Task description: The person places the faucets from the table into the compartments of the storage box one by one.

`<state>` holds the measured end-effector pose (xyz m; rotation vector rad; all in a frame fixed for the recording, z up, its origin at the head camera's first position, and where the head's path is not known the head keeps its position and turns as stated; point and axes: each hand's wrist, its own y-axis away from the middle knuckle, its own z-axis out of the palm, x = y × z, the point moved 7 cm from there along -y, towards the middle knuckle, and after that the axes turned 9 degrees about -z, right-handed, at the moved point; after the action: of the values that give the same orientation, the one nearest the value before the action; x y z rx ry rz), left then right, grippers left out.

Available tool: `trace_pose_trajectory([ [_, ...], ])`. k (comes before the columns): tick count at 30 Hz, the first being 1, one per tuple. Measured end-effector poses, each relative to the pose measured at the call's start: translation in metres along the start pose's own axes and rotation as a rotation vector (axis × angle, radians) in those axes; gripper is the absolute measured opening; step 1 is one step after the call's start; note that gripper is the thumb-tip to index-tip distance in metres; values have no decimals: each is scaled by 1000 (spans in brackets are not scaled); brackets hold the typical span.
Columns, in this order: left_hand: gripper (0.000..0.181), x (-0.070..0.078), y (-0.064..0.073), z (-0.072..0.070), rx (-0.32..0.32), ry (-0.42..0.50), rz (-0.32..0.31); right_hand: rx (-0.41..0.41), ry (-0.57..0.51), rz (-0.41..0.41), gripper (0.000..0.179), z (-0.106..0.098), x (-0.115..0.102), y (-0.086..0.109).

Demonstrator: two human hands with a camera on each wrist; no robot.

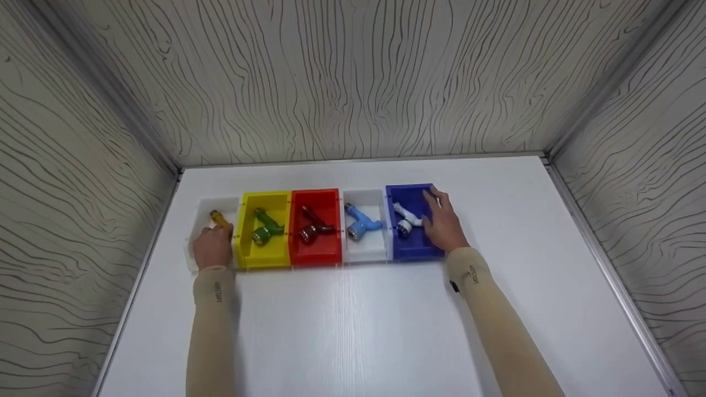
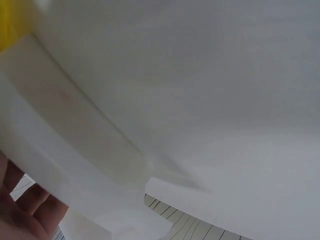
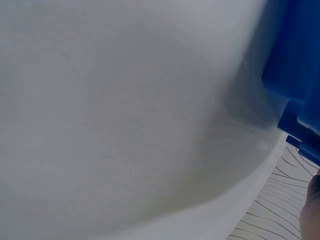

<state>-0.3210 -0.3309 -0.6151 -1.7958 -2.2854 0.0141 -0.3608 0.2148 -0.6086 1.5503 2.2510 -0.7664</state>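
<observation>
Five bins stand joined in a row, each with a plastic tap. At the left end, my left hand (image 1: 213,246) reaches into a translucent white bin (image 1: 195,220) and holds a yellow tap (image 1: 220,219), covering its lower part. My right hand (image 1: 444,225) rests over the right wall of the blue bin (image 1: 411,253), fingers extended, thumb beside the white tap (image 1: 407,214). Whether the thumb touches that tap is hard to tell. In the left wrist view, curled fingers (image 2: 47,212) show past a pale wall. The right wrist view catches only a bit of finger (image 3: 311,215).
Between the end bins are a yellow bin (image 1: 263,259) with a green tap (image 1: 267,227), a red bin (image 1: 317,258) with a dark brown tap (image 1: 315,225), and a white bin (image 1: 367,253) with a light blue tap (image 1: 361,221). Wood-patterned panels enclose the white table (image 1: 342,331).
</observation>
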Motion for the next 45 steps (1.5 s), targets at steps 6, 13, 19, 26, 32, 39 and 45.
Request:
trace_pose_trajectory([
  [6, 22, 1, -1, 1, 1, -6, -13, 4, -2, 1, 66, -1, 1, -1],
  [13, 25, 3, 1, 1, -16, -31, -7, 13, 5, 0, 65, 2, 5, -1],
  [19, 26, 3, 1, 3, -20, -29, -5, 27, 18, -9, 66, 1, 4, -2],
  [26, 25, 3, 0, 3, -12, -27, 31, 23, 8, -4, 66, 2, 6, -2],
  [32, 28, 3, 2, 3, -24, -36, 55, 28, 12, -16, 65, 1, 7, -3],
  [39, 27, 3, 3, 5, -31, -39, 69, 20, 23, 4, 66, 1, 8, -1],
  [45, 34, 4, 5, -2, 36, 25, 60, -8, 45, 31, 68, 0, 8, -2],
])
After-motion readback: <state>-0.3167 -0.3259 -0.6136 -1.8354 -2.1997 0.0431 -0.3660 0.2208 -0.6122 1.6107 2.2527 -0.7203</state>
